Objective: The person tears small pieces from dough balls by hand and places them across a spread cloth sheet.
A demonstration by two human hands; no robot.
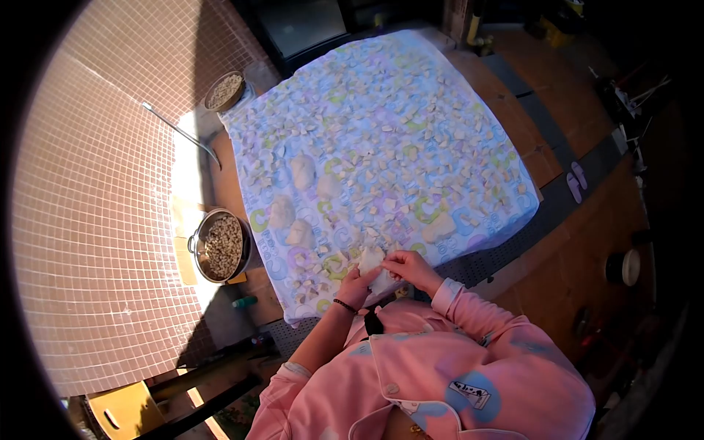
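Note:
At the near edge of the cloth, my left hand (356,286) is closed on a flat, pale bread-like piece (372,259), with the thumb on top. My right hand (412,270) pinches the same piece at its right side, fingertips close to my left thumb. Small pale broken bits lie around it on the patterned cloth (282,260). Larger pale lumps rest nearby: a rounded one (281,211), another (299,233) just left of my hands, and one to the right (439,228). Whether they are bread or dough I cannot make out.
Small pale pieces cover much of the cloth-draped table. On the left stand a deep pot (220,246) of small pale chunks and a round basin (225,92) of similar bits. Purple slippers (576,182) lie on the floor at right. A tiled wall (110,220) rises at left.

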